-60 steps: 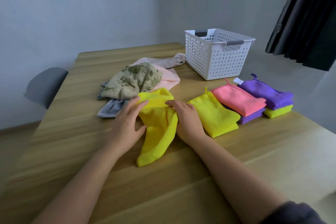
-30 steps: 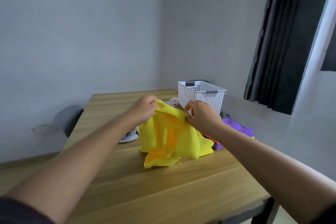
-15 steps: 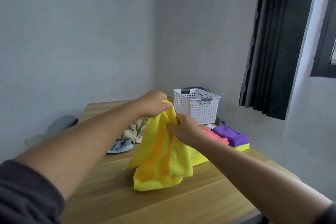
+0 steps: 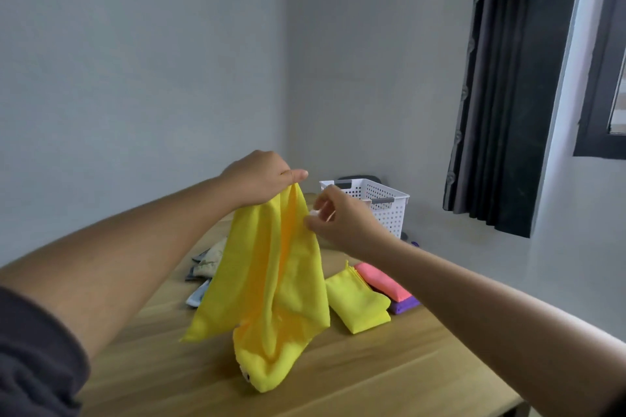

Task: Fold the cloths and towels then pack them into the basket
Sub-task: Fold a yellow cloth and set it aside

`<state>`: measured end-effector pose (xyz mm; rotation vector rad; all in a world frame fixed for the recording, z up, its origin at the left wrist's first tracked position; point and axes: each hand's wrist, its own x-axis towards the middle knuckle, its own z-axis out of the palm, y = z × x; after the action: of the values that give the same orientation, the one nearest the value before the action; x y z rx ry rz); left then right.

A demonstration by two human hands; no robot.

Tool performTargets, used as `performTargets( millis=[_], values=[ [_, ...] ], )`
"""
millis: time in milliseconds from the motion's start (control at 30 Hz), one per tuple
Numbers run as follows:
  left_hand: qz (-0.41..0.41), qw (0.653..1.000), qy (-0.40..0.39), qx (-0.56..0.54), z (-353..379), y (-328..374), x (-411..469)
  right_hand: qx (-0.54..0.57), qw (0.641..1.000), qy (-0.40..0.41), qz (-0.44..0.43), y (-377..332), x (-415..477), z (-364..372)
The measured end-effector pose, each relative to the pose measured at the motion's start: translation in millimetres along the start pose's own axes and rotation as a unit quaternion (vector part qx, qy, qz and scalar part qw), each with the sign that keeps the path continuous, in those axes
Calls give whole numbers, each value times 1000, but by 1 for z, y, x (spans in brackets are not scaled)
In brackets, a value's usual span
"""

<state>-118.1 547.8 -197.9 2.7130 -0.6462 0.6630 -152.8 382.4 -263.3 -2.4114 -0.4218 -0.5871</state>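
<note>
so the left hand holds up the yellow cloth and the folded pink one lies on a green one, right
Not quite. In the head view the folded pink cloth lies on a purple cloth, not a green one. The left hand does hold up the yellow cloth.

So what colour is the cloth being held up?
The cloth is bright yellow, tinted orange down its middle. The head view, the only one, shows it.

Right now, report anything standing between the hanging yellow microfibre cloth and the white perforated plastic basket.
Only the right hand, touching the yellow cloth, sits before the white basket. The folded cloths lie lower, aside.
</note>
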Motion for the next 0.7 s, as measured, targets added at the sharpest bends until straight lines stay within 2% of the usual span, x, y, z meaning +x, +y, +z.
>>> performTargets(
  millis=[233,333,500,700],
  values=[
    [12,997,8,-74,-2,22,2,-1,997,43,57,-10,8,17],
    [30,994,-7,-101,-1,21,0,28,998,17,58,-13,11,20],
    [60,994,-28,-87,1,7,-3,-114,993,6,16,0,15,13],
    [79,995,-39,-46,-2,-21,-6,-158,987,-12,2,22,21,-7]
  ],
)
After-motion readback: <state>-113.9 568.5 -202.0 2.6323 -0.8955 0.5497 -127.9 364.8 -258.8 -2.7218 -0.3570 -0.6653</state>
